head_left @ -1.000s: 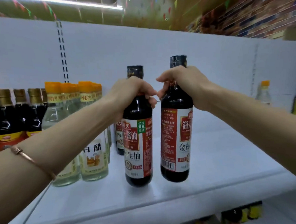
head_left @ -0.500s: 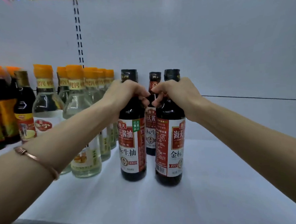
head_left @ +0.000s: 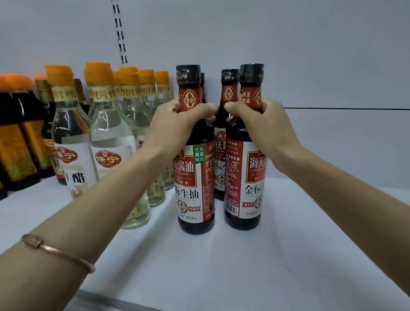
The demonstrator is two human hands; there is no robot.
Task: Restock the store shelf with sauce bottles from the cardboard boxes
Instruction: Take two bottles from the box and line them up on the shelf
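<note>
Each hand, left (head_left: pixel 174 126) and right (head_left: pixel 266 126), has fingers curled round a bottle neck, steadying left bottle (head_left: pixel 193 179) and right bottle (head_left: pixel 244 177) upright, probably to line them on the shelf (head_left: pixel 228 261).

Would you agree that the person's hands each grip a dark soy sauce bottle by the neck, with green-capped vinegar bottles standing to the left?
Not quite: the head view shows the clear vinegar bottles have orange caps, not green. The rest holds: the left hand and right hand each grip a dark soy sauce bottle by the neck.
</note>
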